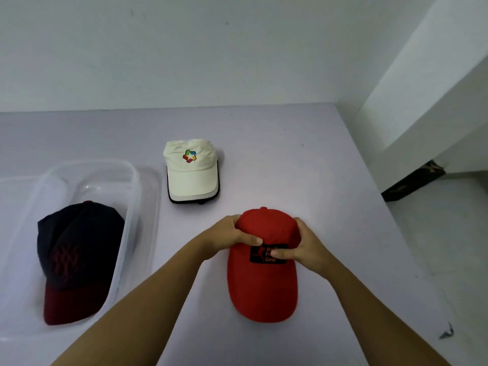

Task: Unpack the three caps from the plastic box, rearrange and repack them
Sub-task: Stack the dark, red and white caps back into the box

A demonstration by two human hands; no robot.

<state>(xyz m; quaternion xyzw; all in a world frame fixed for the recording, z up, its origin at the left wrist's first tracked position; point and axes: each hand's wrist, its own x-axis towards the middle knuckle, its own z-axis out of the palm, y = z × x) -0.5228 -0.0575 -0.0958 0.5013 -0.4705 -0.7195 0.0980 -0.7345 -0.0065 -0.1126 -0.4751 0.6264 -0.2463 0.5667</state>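
The left hand (229,235) gripped the left side of the red cap (264,276), fingers curled over the edge of its crown and the thumb pressed on top near the front panel. The right hand (303,247) clasped the crown's right side, its thumb laid across the black patch (260,254) with orange lettering on the cap's front. Both forearms reached in from the near edge, converging on the cap. The red cap rested on the table (330,167), near and right of centre, with its crown toward the far side and its brim pointing back at the person.

Farther away and a little to the left sat the white cap (190,170), well apart from the red one, crown toward the wall and brim toward the person, a multicoloured emblem (189,156) on its front and a dark edge showing under the brim.

On the left of the table stood the clear plastic box (132,207), and lying in it was the navy cap (76,249) with a dark red brim, a dark red stitched logo on its front, and its brim toward the near end of the box. The box seemed to rest on a clear lid or tray (154,207) whose rim showed along its right side.

Behind the table rose a pale wall (184,48).
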